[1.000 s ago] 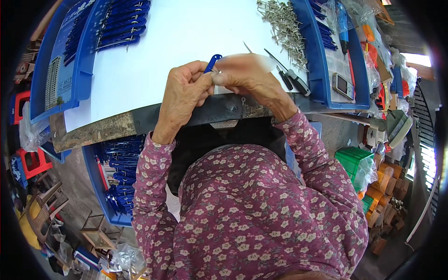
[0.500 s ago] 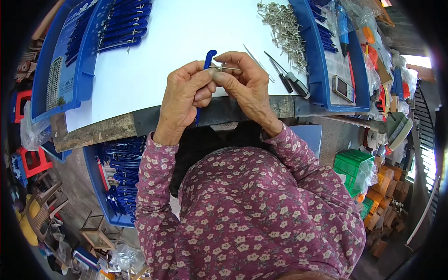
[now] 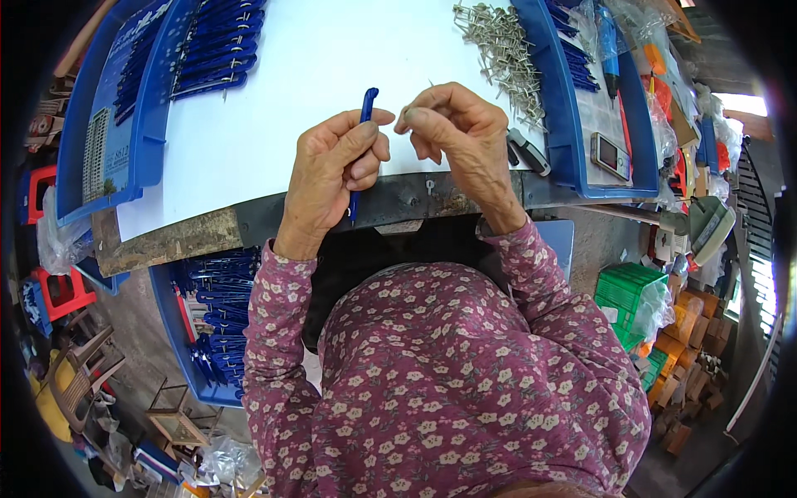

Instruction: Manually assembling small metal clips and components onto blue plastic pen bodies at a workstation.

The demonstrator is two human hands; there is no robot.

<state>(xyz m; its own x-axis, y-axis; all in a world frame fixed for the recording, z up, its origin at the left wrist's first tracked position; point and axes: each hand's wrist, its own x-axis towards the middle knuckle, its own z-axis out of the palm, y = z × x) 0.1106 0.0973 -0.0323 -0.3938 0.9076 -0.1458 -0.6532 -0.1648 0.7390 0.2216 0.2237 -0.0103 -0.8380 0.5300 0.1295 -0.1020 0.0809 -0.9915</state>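
My left hand (image 3: 324, 162) is closed round a long, slim blue plastic piece (image 3: 368, 104) with a hooked upper end. The piece stands nearly upright in the picture, and its lower end shows below the fingers, over the table edge. To the right, apart from it, is my right hand (image 3: 465, 137), thumb and forefinger pinched together. Whatever sits between those fingertips, if anything, is too small to make out. Beyond my right hand lies a heap of small metal pins with round heads (image 3: 502, 54). A row of similar blue pieces (image 3: 220, 46) lies at the far left.
Blue trays stand on the table at the left (image 3: 152, 124) and right (image 3: 567, 124); the right one holds a mobile phone (image 3: 611, 156). A screwdriver (image 3: 531, 152) lies partly behind my right hand. Below the table edge is a blue bin (image 3: 178, 332) of blue pieces.
My right hand has drawn away to the right from the blue piece. The metal pin that showed between my hands is no longer visible. My left hand keeps its hold.
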